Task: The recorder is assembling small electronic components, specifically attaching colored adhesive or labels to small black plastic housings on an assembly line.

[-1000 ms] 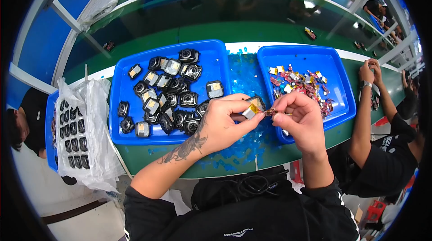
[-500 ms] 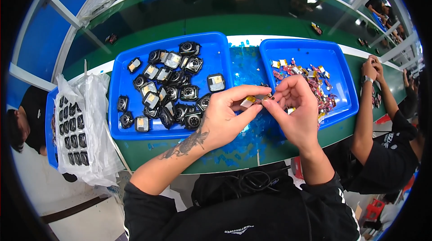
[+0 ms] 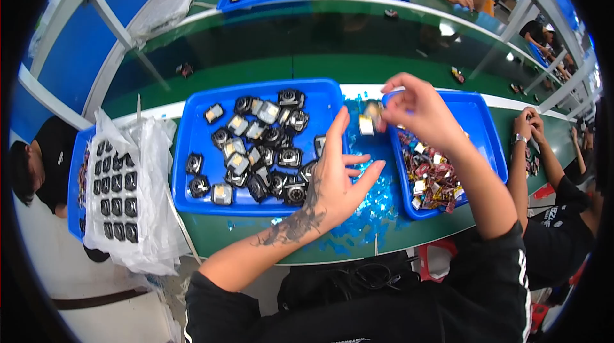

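My left hand, fingers spread and holding nothing, hovers over the right edge of a blue tray of black watch cases. Some of these show silvery, pale-patched insides. Above the gap between the trays, my right hand pinches a small watch circuit assembly with a white and yellow block; motion blurs it. Just below that hand is a second blue tray, which holds a heap of similar reddish circuit pieces with white and yellow blocks.
Blue film scraps litter the green bench between the trays. At left, plastic sheeting surrounds rows of black cases. A green belt with scattered parts runs beyond the trays. A co-worker's hands are at right; others sit opposite.
My hands have parted. The right hand has lifted up and away with the circuit assembly, while the left has let go and spread its fingers. The whole view has shifted, showing more of the far side.
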`<state>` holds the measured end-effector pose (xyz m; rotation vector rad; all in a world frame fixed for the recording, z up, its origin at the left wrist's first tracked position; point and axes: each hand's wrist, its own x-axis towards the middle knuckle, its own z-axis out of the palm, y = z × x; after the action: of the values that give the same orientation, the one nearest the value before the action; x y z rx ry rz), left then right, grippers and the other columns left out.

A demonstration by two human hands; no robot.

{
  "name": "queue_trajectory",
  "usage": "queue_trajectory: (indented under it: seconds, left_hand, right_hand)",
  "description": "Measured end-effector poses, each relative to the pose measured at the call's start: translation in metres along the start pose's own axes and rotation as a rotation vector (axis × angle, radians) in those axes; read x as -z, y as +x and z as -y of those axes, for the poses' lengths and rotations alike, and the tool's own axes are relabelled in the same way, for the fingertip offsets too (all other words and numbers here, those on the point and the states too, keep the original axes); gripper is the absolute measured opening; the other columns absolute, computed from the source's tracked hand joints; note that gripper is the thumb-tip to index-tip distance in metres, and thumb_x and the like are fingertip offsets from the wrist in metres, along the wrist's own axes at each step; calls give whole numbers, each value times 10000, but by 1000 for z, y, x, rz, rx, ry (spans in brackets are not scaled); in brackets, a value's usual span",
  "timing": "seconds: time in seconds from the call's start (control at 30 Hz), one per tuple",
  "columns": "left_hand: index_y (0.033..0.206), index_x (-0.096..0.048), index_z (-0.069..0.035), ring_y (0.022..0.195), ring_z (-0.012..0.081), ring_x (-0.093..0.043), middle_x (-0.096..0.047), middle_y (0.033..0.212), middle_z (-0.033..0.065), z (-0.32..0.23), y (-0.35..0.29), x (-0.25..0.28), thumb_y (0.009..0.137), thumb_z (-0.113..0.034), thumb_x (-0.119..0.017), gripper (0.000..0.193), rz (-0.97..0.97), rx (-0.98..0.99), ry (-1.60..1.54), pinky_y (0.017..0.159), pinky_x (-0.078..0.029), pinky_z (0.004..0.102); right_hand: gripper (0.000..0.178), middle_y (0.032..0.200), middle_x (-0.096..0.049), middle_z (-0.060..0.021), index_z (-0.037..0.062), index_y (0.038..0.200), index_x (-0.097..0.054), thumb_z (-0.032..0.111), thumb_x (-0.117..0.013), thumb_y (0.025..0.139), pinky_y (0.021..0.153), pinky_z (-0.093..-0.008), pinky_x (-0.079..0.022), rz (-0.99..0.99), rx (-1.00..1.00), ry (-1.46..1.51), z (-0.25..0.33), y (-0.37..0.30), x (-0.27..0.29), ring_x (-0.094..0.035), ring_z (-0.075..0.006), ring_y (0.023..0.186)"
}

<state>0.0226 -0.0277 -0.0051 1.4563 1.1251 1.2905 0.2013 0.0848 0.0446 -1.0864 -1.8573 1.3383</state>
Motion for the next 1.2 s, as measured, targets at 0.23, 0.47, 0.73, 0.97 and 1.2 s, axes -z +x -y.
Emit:
queue_trajectory:
  seconds: [0.23, 0.47, 0.73, 0.97, 1.2]
  left_hand:
    - [1216, -591, -36, 815, 229, -673, -617, 1194, 151, -6, -13, -4, 765, -161, -753, 496, 67, -785, 804, 644, -562, 315]
    - [1168, -617, -22, 764, 215, -662, -661, 1027, 110, -8, -10, -2, 762, -132, -745, 440, 39, -748, 747, 614, -545, 313]
    - [1116, -634, -16, 743, 226, -662, -665, 965, 94, -3, -7, -2, 720, -99, -772, 427, 19, -817, 718, 588, -526, 310]
    - [1111, -578, -9, 782, 200, -609, -614, 967, 117, 0, -6, -3, 766, -7, -711, 369, -216, -657, 476, 607, -502, 278]
    - [1186, -485, -35, 810, 119, -574, -584, 979, 62, -1, 20, 23, 1042, -342, -381, 355, -229, 185, -697, 644, -477, 259]
  right_hand:
    - [518, 962, -679, -167, 15, 1020, -616, 168, -876, 600, 798, -345, -526, -358, -246, -575, -89, 129, 59, -665, -251, 894]
    - [392, 941, -682, -163, 37, 1051, -640, 193, -777, 718, 803, -397, -530, -439, -103, -647, -58, 116, 42, -666, -314, 932]
    - [396, 865, -668, -162, 52, 1021, -653, 389, -703, 818, 717, -452, -533, 95, 272, -878, -8, 78, -110, -669, -351, 821]
    - [344, 900, -635, -184, 17, 947, -637, 258, -772, 743, 715, -441, -547, -7, 382, -814, 2, 64, -102, -660, -371, 865]
    - [208, 830, -598, -82, 64, 868, -638, 160, -768, 737, 665, -388, -511, -136, 564, -590, 20, 3, -66, -628, -280, 805]
